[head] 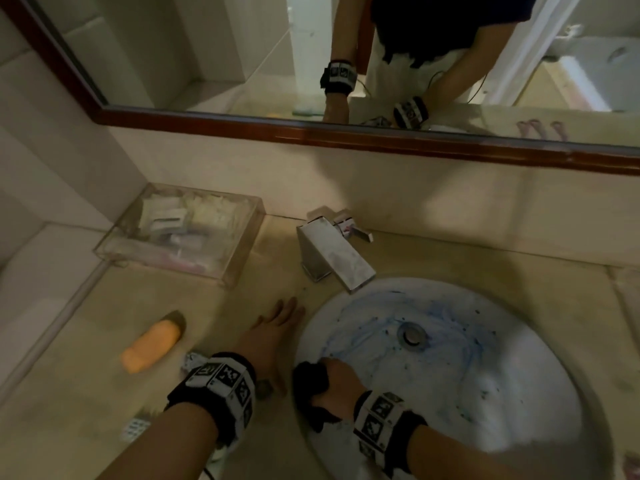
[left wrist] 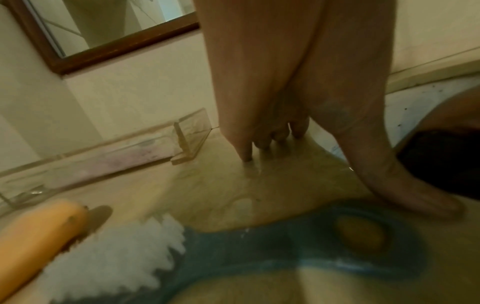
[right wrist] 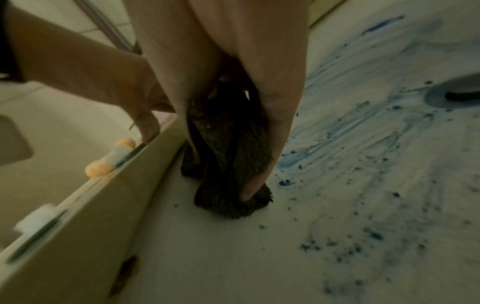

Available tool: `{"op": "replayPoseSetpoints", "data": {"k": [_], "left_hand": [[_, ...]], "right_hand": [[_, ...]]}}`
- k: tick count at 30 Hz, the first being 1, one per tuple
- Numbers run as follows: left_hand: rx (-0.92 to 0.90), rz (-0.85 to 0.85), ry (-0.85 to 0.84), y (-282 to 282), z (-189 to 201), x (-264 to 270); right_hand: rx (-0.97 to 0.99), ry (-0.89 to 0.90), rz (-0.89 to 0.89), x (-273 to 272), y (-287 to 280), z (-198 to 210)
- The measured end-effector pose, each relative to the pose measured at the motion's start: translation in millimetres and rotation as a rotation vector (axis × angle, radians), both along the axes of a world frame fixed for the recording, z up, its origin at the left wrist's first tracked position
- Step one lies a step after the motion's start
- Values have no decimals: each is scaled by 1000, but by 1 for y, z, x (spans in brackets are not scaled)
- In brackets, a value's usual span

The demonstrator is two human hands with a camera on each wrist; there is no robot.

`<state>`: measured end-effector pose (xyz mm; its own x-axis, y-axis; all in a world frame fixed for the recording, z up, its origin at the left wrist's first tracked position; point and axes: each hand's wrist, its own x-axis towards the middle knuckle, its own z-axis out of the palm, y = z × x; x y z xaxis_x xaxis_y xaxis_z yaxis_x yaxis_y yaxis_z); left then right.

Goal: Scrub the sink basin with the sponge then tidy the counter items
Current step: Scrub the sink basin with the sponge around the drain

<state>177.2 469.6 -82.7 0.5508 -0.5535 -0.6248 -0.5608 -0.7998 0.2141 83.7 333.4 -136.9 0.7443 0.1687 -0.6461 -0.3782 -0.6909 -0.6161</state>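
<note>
My right hand (head: 337, 382) is down inside the sink (head: 519, 393), at its left wall, with fingers and thumb curled tight round a dark, shaggy sponge (head: 310, 379). The right wrist view shows the sponge (right wrist: 228, 164) bunched in my grip and its lower end pressed on the white basin floor, just beside the wall. Blue streaks (right wrist: 345, 131) and dark specks spread across the basin from there toward the drain (head: 412, 336), which sits well apart from the sponge.

My left hand (head: 273, 336) lies on the counter (head: 86, 358) just left of the sink rim, holding nothing. In the left wrist view its fingers (left wrist: 244, 148) point down and touch the counter with their tips, and the thumb (left wrist: 405, 191) stretches out toward the basin edge.

An orange bottle (head: 152, 346) lies on its side on the counter to the left of that hand. Behind it, against the wall, stands a clear box (head: 180, 233) with small packets inside. The tap (head: 332, 258) leans over the far rim of the sink. Under my left wrist there is something blue and white (left wrist: 272, 248) on the counter; it is too blurred for me to say what it is. A mirror (head: 242, 46) with a brown frame hangs above.
</note>
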Motion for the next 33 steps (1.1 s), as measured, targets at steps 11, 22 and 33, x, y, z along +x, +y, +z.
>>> {"op": "replayPoseSetpoints", "data": {"k": [11, 22, 33], "left_hand": [[-24, 23, -4, -1, 1, -1], [-66, 45, -43, 1, -4, -2], [-45, 35, -23, 2, -2, -1]], "right_hand": [[-39, 75, -183, 40, -25, -13], [-10, -191, -257, 17, 5, -20], [114, -179, -436, 18, 6, 2]]}}
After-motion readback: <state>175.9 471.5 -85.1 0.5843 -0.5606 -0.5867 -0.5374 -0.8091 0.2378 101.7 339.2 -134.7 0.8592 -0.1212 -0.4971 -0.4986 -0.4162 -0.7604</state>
